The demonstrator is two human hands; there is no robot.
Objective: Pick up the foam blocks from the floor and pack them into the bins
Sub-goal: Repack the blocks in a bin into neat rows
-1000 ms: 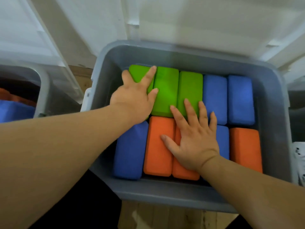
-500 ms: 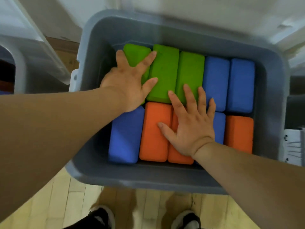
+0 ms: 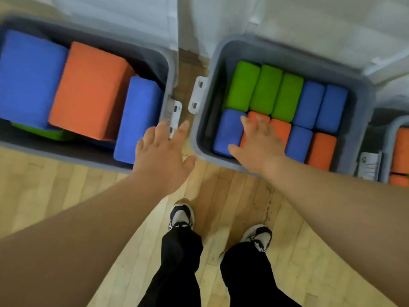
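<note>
A grey bin (image 3: 363, 103) in the middle holds tightly packed foam blocks: three green blocks (image 3: 265, 89) and two blue ones (image 3: 321, 105) at the back, blue (image 3: 228, 129) and orange blocks (image 3: 321, 149) in front. My right hand (image 3: 259, 142) hovers over the bin's front left part with fingers spread, holding nothing. My left hand (image 3: 163, 151), also spread and empty, hangs over the gap between this bin and the left grey bin (image 3: 163, 60). The left bin holds large blue (image 3: 28, 76) and orange (image 3: 88, 89) blocks, a smaller blue one (image 3: 137, 116) and some green.
A third bin (image 3: 391, 134) with orange blocks shows at the right edge. White latches (image 3: 197, 94) stick out from the bins' sides. My two feet in white and black shoes (image 3: 181, 216) stand on the wooden floor (image 3: 44, 191) just before the bins. A white wall rises behind.
Both hands lifted off the blocks and pulled back. My left hand left the middle bin and moved left. The view rose and widened, showing the left bin, floor and feet.
</note>
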